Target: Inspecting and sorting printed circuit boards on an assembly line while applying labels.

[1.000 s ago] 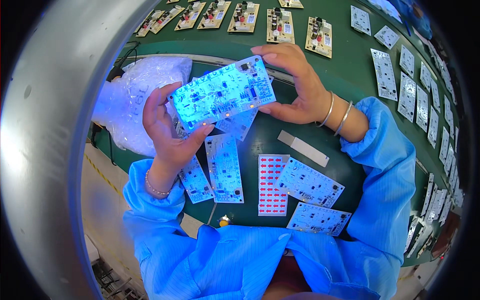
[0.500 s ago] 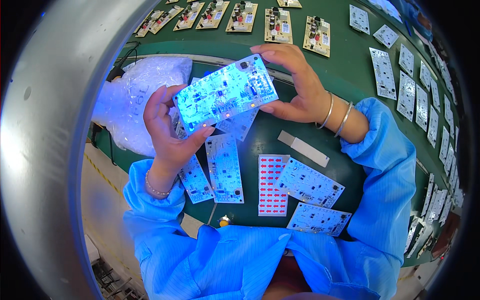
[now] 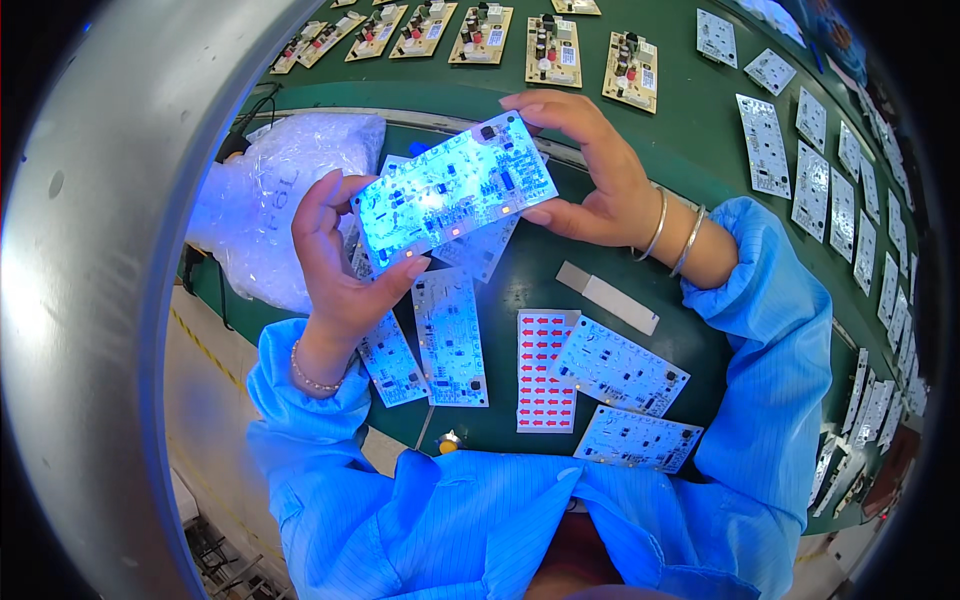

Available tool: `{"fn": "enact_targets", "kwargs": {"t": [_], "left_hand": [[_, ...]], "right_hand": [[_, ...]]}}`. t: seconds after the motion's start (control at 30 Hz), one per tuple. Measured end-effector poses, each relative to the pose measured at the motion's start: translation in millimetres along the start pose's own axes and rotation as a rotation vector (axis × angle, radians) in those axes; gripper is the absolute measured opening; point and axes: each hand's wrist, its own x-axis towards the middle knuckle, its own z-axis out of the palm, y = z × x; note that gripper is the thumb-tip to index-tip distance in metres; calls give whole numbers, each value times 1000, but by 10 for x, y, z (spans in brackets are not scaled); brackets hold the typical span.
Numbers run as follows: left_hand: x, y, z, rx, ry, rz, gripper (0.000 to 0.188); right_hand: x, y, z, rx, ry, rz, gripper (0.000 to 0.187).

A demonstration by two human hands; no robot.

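Observation:
Between my two hands a white circuit board is held up, tilted, under bright blue light. My left hand grips its left end, thumb along the lower edge. At the right end, the fingers and thumb of my right hand pinch the corners. Beneath it, another white board is partly hidden. Two more boards, one upright and one slanted, lie below my left hand. To their right are a sheet of red arrow stickers and two overlapping boards.
A pale flat strip lies below my right hand. At the left sits a clear plastic bag, beside a large metal lamp arm. Tan boards with components line the far side; many white boards spread along the right. A yellow button is at the near edge.
The held board and my left hand have shifted very slightly right. Both hands keep their grip, and the boards on the table stay where they were.

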Motion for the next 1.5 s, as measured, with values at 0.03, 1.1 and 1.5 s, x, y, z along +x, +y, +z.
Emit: {"fn": "enact_targets", "kwargs": {"t": [0.03,1.1,1.5], "left_hand": [[-4,-7,-8,2,-7,1,77],[116,194,55,-824,-251,-336,47],[89,232,40,-992,-293,-656,71]], "right_hand": [[-7,-6,-19,-9,-40,12,59],[150,-549,-117,54,-118,-211,72],[189,-443,-171,-148,-70,-96,68]]}}
